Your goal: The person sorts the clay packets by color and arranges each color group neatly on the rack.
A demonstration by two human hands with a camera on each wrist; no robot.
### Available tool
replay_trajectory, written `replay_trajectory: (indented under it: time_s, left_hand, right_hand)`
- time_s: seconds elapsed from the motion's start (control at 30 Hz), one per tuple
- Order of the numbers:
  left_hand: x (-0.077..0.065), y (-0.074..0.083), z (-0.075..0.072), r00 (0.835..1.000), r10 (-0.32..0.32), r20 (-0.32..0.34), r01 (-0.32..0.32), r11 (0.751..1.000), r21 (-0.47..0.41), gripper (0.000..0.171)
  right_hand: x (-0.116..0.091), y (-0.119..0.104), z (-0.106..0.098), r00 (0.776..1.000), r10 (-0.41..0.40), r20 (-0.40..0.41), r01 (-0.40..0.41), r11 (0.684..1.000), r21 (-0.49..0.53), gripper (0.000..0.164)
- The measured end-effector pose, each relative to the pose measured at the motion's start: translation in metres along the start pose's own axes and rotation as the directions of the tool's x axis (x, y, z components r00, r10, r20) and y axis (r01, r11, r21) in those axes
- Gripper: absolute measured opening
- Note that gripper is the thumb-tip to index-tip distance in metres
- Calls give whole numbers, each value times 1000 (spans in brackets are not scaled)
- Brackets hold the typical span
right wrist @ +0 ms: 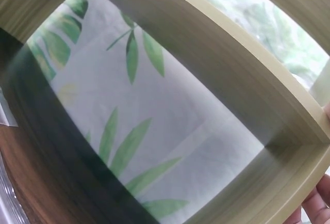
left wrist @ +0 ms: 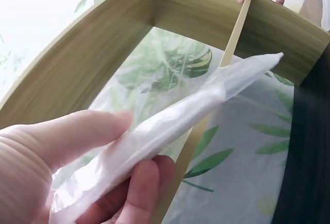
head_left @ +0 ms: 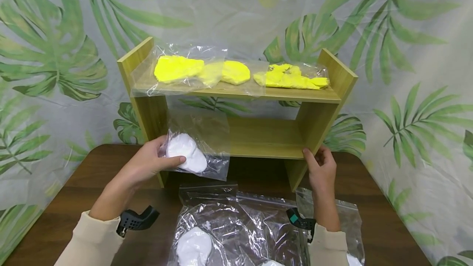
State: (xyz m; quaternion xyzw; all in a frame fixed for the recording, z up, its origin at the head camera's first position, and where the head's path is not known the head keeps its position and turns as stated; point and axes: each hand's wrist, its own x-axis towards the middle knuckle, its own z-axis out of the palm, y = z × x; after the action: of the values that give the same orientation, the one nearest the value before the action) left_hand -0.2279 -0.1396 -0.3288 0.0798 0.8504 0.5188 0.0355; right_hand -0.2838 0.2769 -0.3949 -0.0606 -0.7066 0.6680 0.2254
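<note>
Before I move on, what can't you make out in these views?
- Head: bottom-middle white lump, mostly cut off by the bottom edge.
- Head: lower-right bag, partly behind the right forearm and cut off by the bottom edge.
- Right wrist: right hand, mostly past the right edge.
- Right wrist: clear plastic, cut off by the left edge; which bag is unclear.

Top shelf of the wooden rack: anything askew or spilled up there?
No spill visible. Slightly untidy, though: the left clear plastic bag overlaps the middle clear plastic bag, partly covering its yellow lump.
</note>
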Motion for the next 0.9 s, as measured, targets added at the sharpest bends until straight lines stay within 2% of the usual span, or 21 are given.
replay_trajectory:
  time_s: [0.07, 0.17, 0.3, 0.6, 0.8, 0.83, 0.9]
  left_hand:
    - [-1, 0, 0, 1000, 28, -8, -28, 1000, 8, 87]
    - [1, 0, 0, 997, 70, -17, -70, 998, -1, 82]
    - [5, 1, 0, 995, 97, -32, -98, 995, -1, 81]
    - [19, 2, 7, 994, 70, -89, -73, 997, -26, 85]
    - [26, 0, 11, 993, 42, -112, -61, 983, -176, 83]
    - [26, -1, 12, 992, 43, -119, -64, 982, -180, 81]
    - [25, -2, 13, 987, 42, -153, -61, 991, -118, 78]
  right_hand:
    - [0, 0, 0, 1000, -2, -3, 2, 1000, 4, 26]
    - [0, 0, 0, 1000, 0, -6, 0, 1000, 8, 25]
    - [0, 0, 0, 1000, 2, -8, -2, 1000, 10, 24]
    - [-1, -1, 1, 1000, -2, -5, 2, 1000, 2, 24]
    - [1, 1, 1, 1000, -5, -5, 5, 1000, 10, 23]
    - [1, 1, 1, 1000, -8, -4, 8, 1000, 13, 23]
    - [1, 1, 0, 1000, -13, -2, 13, 1000, 14, 23]
